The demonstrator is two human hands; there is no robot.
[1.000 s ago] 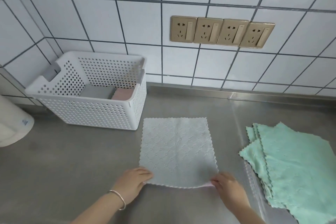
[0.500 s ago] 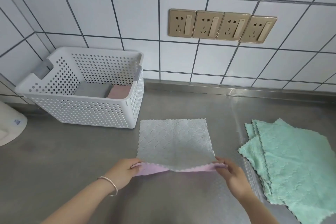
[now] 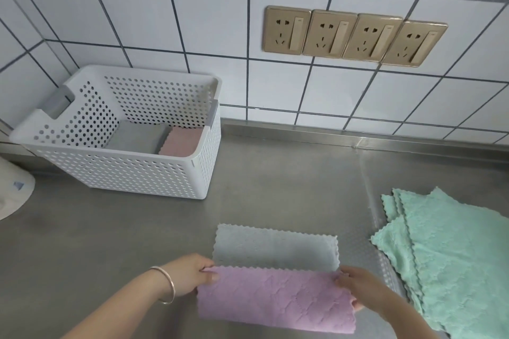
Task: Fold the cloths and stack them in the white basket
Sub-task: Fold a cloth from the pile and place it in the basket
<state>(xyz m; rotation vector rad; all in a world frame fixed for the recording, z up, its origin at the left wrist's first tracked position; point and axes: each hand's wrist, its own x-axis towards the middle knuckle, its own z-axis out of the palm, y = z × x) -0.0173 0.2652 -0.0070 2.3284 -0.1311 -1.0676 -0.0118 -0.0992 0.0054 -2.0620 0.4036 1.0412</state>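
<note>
Left hand [image 3: 192, 274] and right hand [image 3: 355, 287] pinching corners of two-sided cloth [image 3: 275, 297], pink face folded up over grey, low on steel worktop [image 3: 289, 179]. Mint cloths [image 3: 451, 261] stacked right. Beyond, far left: white basket [image 3: 132, 173] holding folded grey cloth [image 3: 135, 136] and folded pink cloth [image 3: 180, 142].

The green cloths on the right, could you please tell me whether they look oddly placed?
Slightly: the green cloths lie unfolded in a loose, fanned pile, edges misaligned, on the steel counter. Nothing is spilled or damaged.
</note>
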